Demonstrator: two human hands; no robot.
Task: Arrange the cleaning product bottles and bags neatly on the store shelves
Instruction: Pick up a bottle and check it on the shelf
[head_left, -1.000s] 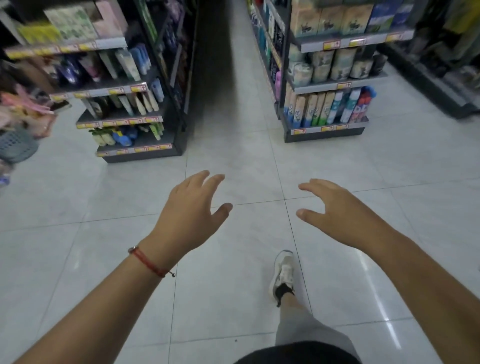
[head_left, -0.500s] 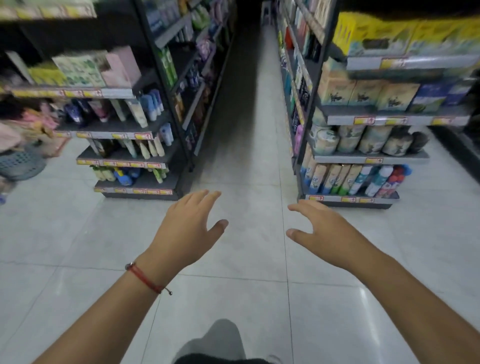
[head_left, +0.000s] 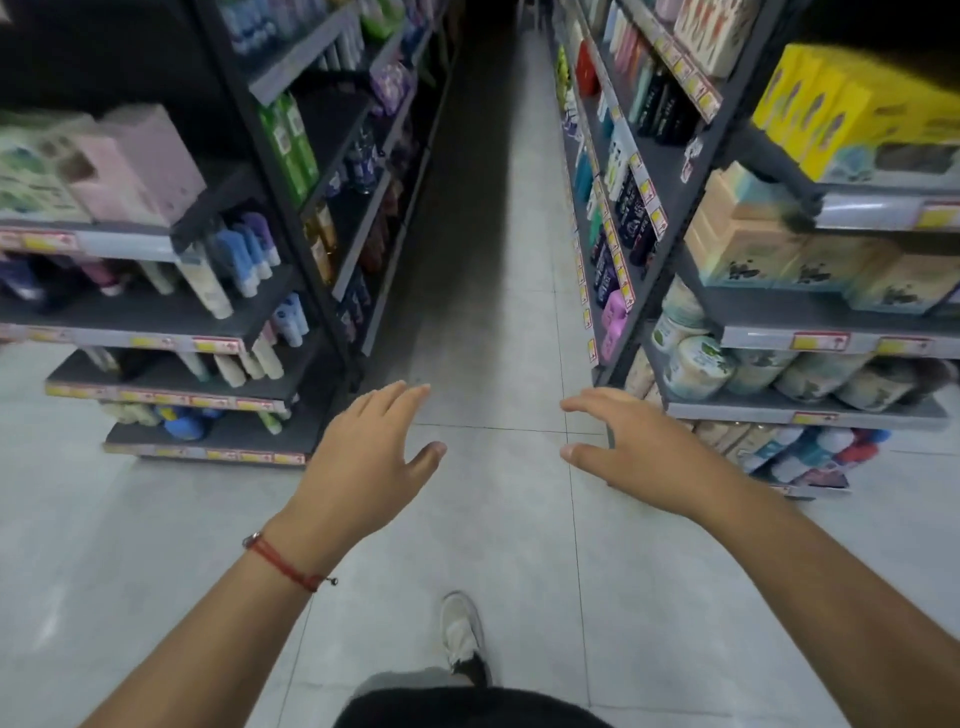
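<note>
Hands out front, left hand (head_left: 363, 462) and right hand (head_left: 639, 457) both spread, gripping nothing. Bottles (head_left: 244, 260) well apart on left shelves (head_left: 156, 317), more on right shelves (head_left: 800, 410). Risk: clipping a shelf corner, toppling stock.

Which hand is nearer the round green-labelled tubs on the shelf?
Right. The right hand hangs open just beside the end shelf holding the tubs; the left hand is across the aisle, further away.

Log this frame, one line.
phase: at aisle mouth | left hand: open, empty | right hand: open, empty | shelves: both sides, untouched
</note>
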